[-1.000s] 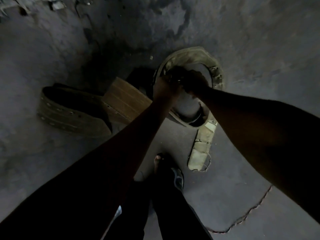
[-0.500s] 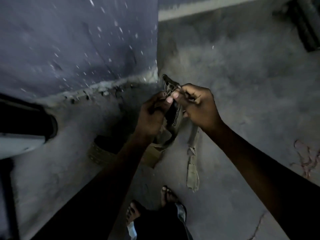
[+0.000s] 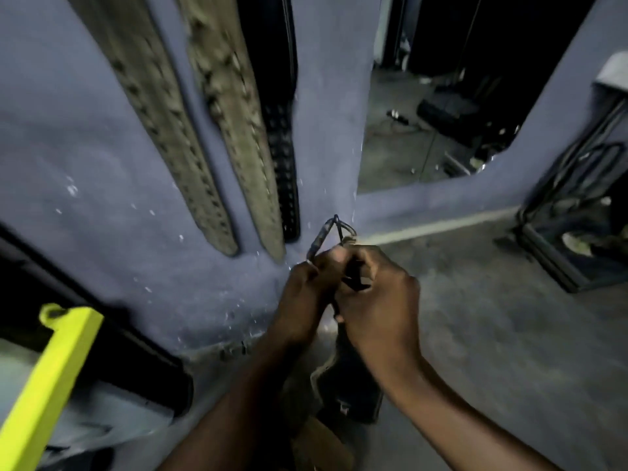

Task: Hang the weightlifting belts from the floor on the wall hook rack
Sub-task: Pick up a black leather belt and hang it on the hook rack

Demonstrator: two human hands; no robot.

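Both hands grip one weightlifting belt (image 3: pixel 350 379) near its metal buckle (image 3: pixel 331 232), which sticks up above my fingers. My left hand (image 3: pixel 306 297) and my right hand (image 3: pixel 380 300) press together around the buckle end, in front of the wall's lower part. The belt's wide dark body hangs below my hands. On the blue-grey wall (image 3: pixel 102 164) hang three belts: two tan leather ones (image 3: pixel 176 141) (image 3: pixel 238 130) and a black one (image 3: pixel 282 147) to their right. The hook rack itself is out of the frame above.
A yellow-green bar (image 3: pixel 51 379) slants up at the lower left, over a dark padded bench (image 3: pixel 102 334). A mirror (image 3: pixel 441 96) fills the wall's right side. A black metal rack (image 3: pixel 577 232) stands on the concrete floor (image 3: pixel 492 334) at the far right.
My view has swung up from the floor to the wall. Both hands have lifted the belt off the floor and raised its buckle end toward the hanging belts.
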